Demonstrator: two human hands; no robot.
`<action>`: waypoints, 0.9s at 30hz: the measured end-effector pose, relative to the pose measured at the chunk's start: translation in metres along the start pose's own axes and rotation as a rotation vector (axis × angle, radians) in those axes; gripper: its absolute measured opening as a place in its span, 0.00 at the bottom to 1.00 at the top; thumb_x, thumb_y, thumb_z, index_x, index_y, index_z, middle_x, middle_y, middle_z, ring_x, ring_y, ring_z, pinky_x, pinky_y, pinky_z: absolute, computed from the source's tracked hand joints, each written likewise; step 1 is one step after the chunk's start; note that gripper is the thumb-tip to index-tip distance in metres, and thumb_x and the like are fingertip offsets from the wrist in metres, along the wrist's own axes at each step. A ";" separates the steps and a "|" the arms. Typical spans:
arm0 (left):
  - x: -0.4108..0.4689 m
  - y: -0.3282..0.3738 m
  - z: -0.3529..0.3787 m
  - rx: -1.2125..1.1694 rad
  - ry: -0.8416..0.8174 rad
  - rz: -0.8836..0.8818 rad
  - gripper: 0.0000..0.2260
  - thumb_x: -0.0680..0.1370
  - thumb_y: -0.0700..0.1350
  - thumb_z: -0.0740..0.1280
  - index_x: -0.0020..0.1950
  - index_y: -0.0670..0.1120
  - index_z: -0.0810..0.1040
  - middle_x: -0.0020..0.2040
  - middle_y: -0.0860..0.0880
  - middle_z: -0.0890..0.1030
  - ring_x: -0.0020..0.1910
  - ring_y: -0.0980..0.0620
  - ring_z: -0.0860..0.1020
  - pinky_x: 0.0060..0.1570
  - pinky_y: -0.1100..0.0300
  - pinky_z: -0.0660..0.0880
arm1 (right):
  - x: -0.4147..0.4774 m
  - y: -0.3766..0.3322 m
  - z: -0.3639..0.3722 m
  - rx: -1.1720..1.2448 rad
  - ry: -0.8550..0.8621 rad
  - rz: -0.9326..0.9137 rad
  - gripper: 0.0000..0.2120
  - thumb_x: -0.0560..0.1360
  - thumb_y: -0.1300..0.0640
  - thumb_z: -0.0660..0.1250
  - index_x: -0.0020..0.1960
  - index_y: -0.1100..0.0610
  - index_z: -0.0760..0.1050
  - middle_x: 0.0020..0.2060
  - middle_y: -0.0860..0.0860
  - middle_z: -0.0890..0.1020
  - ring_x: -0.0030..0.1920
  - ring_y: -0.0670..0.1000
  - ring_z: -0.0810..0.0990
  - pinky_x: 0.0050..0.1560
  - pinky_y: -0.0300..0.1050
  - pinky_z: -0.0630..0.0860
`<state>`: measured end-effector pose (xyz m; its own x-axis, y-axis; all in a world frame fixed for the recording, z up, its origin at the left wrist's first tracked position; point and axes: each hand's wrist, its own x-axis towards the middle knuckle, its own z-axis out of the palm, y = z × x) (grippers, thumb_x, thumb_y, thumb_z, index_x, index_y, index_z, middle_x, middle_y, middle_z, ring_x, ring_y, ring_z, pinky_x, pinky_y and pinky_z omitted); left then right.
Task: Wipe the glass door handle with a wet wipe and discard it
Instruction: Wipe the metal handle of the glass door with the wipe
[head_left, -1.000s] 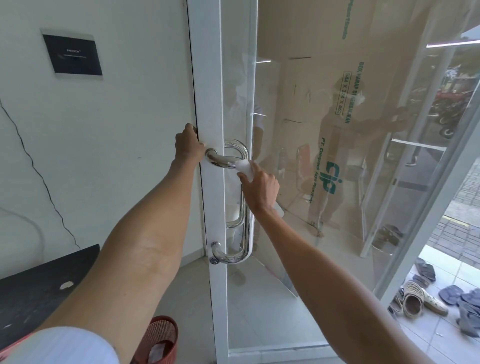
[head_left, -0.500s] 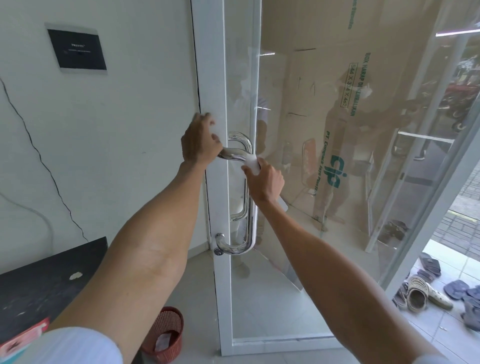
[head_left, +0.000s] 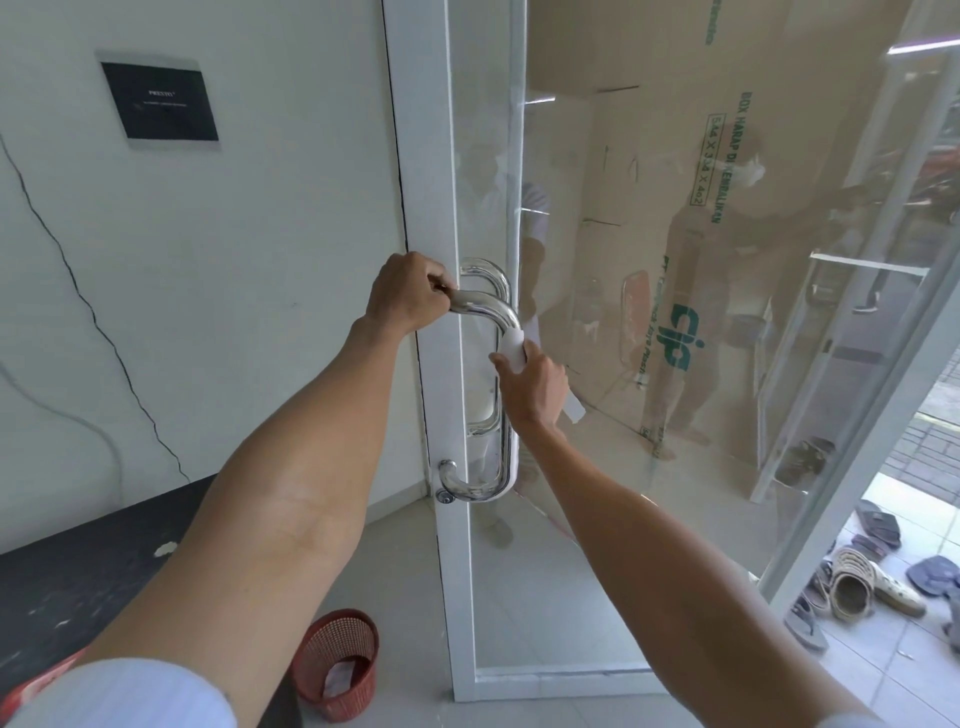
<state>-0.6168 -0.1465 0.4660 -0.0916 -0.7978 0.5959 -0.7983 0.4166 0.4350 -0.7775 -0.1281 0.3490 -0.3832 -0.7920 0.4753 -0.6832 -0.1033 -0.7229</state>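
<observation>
A chrome D-shaped handle (head_left: 505, 452) is fixed to the white-framed glass door (head_left: 597, 519). My left hand (head_left: 408, 296) grips the handle's upper horizontal bar where it meets the frame. My right hand (head_left: 532, 384) is wrapped around the upper part of the vertical bar, just below the bend. It presses a white wet wipe (head_left: 513, 345) against the metal. A loose end of the wipe hangs out below my right palm.
A red mesh waste basket (head_left: 337, 660) with paper in it stands on the floor at the foot of the door frame. A black bench surface (head_left: 78, 561) lies at lower left. Sandals (head_left: 862, 587) lie outside at right. Cardboard stands behind the glass.
My right hand has slid with the wipe from the handle's top bend down onto the vertical bar. My left hand keeps its grip on the upper bar.
</observation>
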 end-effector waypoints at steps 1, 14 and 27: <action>0.000 -0.001 0.000 -0.017 -0.011 0.003 0.14 0.67 0.37 0.65 0.45 0.48 0.87 0.42 0.49 0.86 0.43 0.51 0.83 0.51 0.57 0.80 | -0.001 0.001 0.000 -0.001 -0.010 0.012 0.18 0.72 0.41 0.69 0.47 0.57 0.76 0.36 0.56 0.82 0.36 0.58 0.78 0.36 0.45 0.68; -0.004 -0.006 0.004 -0.132 -0.033 -0.036 0.16 0.69 0.32 0.65 0.51 0.43 0.86 0.47 0.47 0.86 0.49 0.52 0.82 0.54 0.64 0.77 | 0.020 -0.025 -0.015 -0.052 0.047 -0.103 0.15 0.72 0.45 0.70 0.53 0.54 0.78 0.40 0.56 0.84 0.40 0.59 0.79 0.39 0.45 0.67; -0.003 -0.007 0.005 -0.142 -0.050 -0.056 0.17 0.69 0.32 0.64 0.51 0.44 0.86 0.48 0.49 0.86 0.50 0.54 0.81 0.53 0.69 0.74 | -0.020 0.029 0.015 -0.066 -0.143 0.104 0.17 0.70 0.45 0.73 0.48 0.59 0.78 0.42 0.57 0.84 0.43 0.59 0.81 0.39 0.44 0.70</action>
<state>-0.6141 -0.1494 0.4574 -0.0815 -0.8408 0.5352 -0.7112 0.4252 0.5597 -0.7805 -0.1245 0.3111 -0.3653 -0.8741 0.3203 -0.6856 0.0199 -0.7277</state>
